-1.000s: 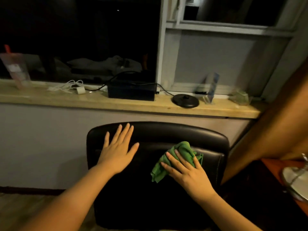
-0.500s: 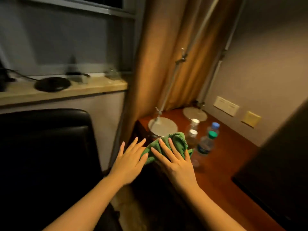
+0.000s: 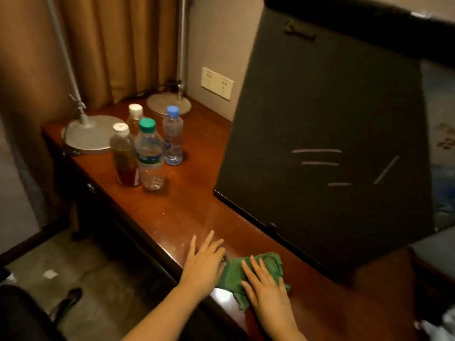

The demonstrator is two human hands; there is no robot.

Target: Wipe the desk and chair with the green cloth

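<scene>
The green cloth lies crumpled on the reddish-brown wooden desk, near its front edge. My right hand presses flat on top of the cloth, fingers spread. My left hand rests flat on the desk just left of the cloth, fingers apart, touching the cloth's edge. Only a dark corner of the black chair shows at the bottom left, away from both hands.
A large black board with chalk marks leans on the desk's right side, close behind the cloth. Several bottles stand at the desk's far left by two round metal lamp bases. Brown curtains and a wall socket are behind.
The view has swung right from the chair to the desk. Both hands and the cloth have left the chair back and now lie on the desk top.
</scene>
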